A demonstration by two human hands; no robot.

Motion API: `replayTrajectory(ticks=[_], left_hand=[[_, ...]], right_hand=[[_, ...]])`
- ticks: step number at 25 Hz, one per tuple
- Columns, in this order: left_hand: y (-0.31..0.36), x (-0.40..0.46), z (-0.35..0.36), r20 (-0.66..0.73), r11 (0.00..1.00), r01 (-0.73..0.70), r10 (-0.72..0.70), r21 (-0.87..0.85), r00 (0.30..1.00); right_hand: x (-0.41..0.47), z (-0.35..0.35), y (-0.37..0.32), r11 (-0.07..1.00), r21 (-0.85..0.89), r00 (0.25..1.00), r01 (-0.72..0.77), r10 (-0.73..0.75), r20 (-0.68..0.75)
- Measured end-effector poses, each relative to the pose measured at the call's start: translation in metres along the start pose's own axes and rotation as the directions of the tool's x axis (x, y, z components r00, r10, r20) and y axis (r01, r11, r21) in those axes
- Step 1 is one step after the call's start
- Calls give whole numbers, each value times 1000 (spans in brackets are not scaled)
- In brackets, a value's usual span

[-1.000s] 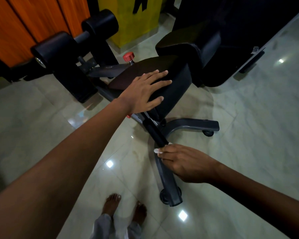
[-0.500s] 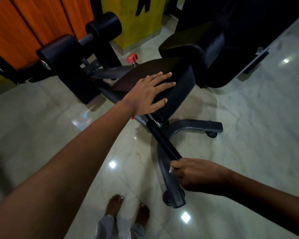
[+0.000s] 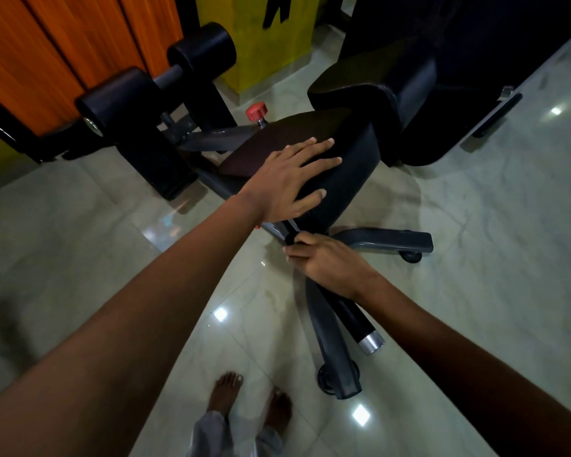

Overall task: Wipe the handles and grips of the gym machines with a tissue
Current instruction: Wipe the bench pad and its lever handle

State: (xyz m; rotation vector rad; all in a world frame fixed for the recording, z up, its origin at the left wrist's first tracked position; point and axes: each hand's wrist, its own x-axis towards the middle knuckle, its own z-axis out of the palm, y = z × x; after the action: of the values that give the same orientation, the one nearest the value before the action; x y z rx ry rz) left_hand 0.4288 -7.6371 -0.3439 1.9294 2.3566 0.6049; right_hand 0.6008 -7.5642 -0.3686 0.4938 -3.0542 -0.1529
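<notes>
Left hand lay flat, fingers spread wide, on the black seat pad of the gym bench. Right hand curled around the upper end of the black handle, just below the pad's near edge; tissue hidden, cannot tell.

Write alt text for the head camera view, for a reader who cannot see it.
A person's right hand grips the upper end of a black handle bar on a gym bench, while the left hand rests flat on the black seat pad. Behind stand black foam rollers and a red adjustment knob; bare feet show on the glossy tiled floor.
</notes>
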Motion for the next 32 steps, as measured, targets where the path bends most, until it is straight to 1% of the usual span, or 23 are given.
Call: replayTrajectory(ticks=[1, 2, 3, 4, 5, 6, 7, 8, 9, 10, 11, 12, 13, 14, 15, 17, 19, 21, 23, 25, 29, 31, 32], left_hand=[[0, 0, 0, 3, 1000, -2, 2, -1, 1000], [0, 0, 0, 2, 1000, -2, 2, -3, 1000], [1, 0, 0, -1, 1000, -1, 1, -6, 1000], [1, 0, 0, -5, 1000, 0, 0, -9, 1000], [1, 0, 0, -7, 1000, 2, -2, -13, 1000], [1, 0, 0, -9, 1000, 4, -4, -17, 1000], [1, 0, 0, -9, 1000, 6, -6, -21, 1000], [1, 0, 0, -10, 1000, 6, -7, -22, 1000], [1, 0, 0, -9, 1000, 5, -5, -22, 1000], [0, 0, 0, -6, 1000, 3, -3, -22, 1000], [1, 0, 0, -3, 1000, 2, -2, -22, 1000], [1, 1, 0, -2, 1000, 2, -2, -24, 1000], [0, 1, 1, -1, 1000, 0, 0, -25, 1000], [-1, 1, 1, -3, 1000, -2, 2, -25, 1000], [-1, 1, 1, -9, 1000, -4, 4, -23, 1000], [-2, 1, 2, -14, 1000, -6, 6, -19, 1000], [-2, 1, 2, -14, 1000, -3, 3, -18, 1000], [-1, 1, 2, -14, 1000, -1, 0, -18, 1000], [-1, 1, 2, -9, 1000, 1, -1, -18, 1000], [-2, 1, 1, -7, 1000, 1, -1, -20, 1000], [-1, 1, 0, -5, 1000, -1, 1, -19, 1000], [-1, 1, 0, -7, 1000, 1, -1, -19, 1000], [-1, 0, 0, -7, 1000, 2, -2, -18, 1000]], right_hand=[[-8, -1, -3, 989, 129, 991, -72, 86, -105], [-17, -3, -6, 951, 274, 961, -147, 203, -190], [-26, -6, -7, 875, 418, 908, -243, 357, -221], [-35, -6, -6, 750, 553, 825, -364, 535, -182], [-39, -3, -6, 560, 666, 715, -493, 696, -56], [-39, 3, -4, 310, 743, 591, -594, 794, 141], [-34, 11, -1, 16, 780, 477, -625, 799, 367], [-24, 20, 1, -258, 768, 415, -587, 719, 558], [-11, 26, 3, -462, 721, 402, -517, 612, 681], [-1, 30, 5, -576, 672, 410, -465, 533, 740], [4, 30, 7, -631, 637, 426, -443, 477, 769], [4, 28, 9, -653, 622, 456, -432, 437, 776], [-2, 25, 10, -668, 609, 505, -427, 383, 774], [-11, 23, 13, -667, 594, 548, -450, 320, 773], [-19, 21, 16, -661, 574, 572, -483, 258, 778], [-22, 25, 21, -668, 553, 581, -498, 216, 785], [-4, 30, 23, -697, 578, 552, -423, 307, 775], [9, 32, 22, -697, 609, 537, -378, 371, 758], [1, 32, 23, -682, 594, 555, -427, 320, 767], [-17, 29, 25, -633, 560, 588, -534, 198, 784], [-48, 17, 28, -559, 516, 582, -649, 72, 810], [-52, 10, 27, -464, 525, 582, -713, 26, 813], [-51, 7, 28, -391, 542, 580, -744, 26, 814]])
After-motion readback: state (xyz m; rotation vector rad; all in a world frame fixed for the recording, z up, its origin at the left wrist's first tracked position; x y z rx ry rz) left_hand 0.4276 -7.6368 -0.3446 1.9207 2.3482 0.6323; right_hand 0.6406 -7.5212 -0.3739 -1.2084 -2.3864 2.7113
